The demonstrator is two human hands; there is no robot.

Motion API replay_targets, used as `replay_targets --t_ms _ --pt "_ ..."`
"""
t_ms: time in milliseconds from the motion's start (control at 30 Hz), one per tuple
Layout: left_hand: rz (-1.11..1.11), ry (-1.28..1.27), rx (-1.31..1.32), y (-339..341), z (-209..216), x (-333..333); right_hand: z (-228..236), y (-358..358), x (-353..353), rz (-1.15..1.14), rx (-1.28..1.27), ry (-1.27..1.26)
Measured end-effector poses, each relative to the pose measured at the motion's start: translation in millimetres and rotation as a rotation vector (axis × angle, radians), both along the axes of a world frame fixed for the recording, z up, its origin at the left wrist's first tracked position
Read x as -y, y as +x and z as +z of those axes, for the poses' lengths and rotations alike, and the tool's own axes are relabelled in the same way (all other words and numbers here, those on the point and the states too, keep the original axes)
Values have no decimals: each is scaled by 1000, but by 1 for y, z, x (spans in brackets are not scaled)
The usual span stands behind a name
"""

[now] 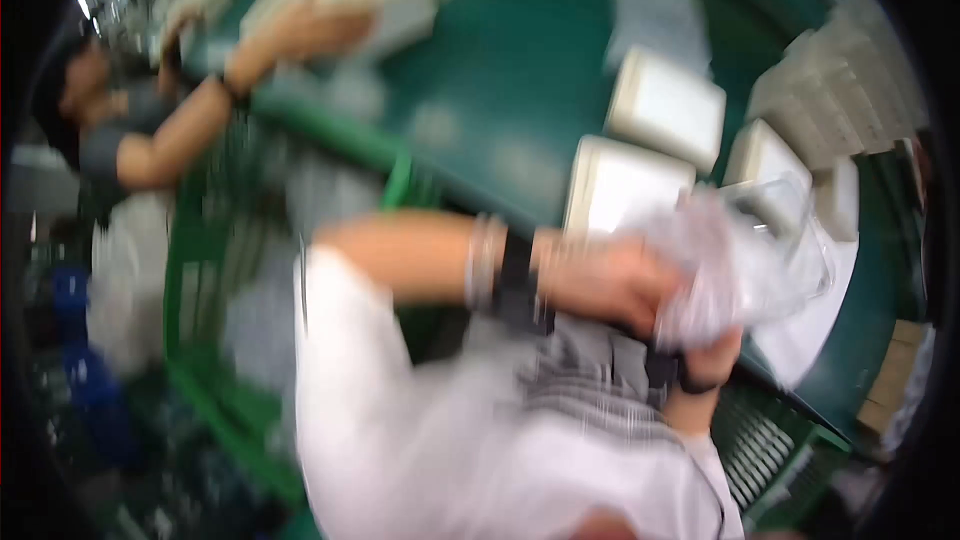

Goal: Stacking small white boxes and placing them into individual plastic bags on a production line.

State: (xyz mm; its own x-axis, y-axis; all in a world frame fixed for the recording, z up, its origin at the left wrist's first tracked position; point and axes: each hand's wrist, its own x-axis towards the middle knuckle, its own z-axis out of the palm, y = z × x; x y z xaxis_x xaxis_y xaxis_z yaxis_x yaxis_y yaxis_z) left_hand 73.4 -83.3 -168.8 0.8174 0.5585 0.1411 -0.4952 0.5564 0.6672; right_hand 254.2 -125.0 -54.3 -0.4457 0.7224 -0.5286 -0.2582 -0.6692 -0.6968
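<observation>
Grip: left hand (622, 278) and right hand (714, 354) bunch a clear plastic bag (772, 268). Its limpness likely needs 2 hands.

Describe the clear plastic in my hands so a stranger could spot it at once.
Find the green table, then the white-topped boxes at the picture's right. Just below them, your left hand and right hand hold the clear plastic. Unlike those firm-edged boxes, it's crumpled and see-through, slightly pinkish, and held rather than lying on the table.
</observation>
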Motion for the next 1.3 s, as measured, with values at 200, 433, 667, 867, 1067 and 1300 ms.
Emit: replay_targets --t_ms 200,433,667,867,1067,1300 --pt "109 -383 5 -103 109 -101 16 -111 -150 3 -122 711" --pt "43 -395 57 -95 118 -80 -21 -60 -107 9 -169 411" --pt "36 -549 121 -93 84 -64 -4 -124 -162 -261 -405 718" --pt "3 -478 162 -85 99 -73 -26 -112 -159 -108 -114 631" --pt "127 -507 98 -101 116 -82 -95 -73 -117 115 228 421" --pt "228 -435 119 -96 124 -88 -114 -20 -121 259 440 461"
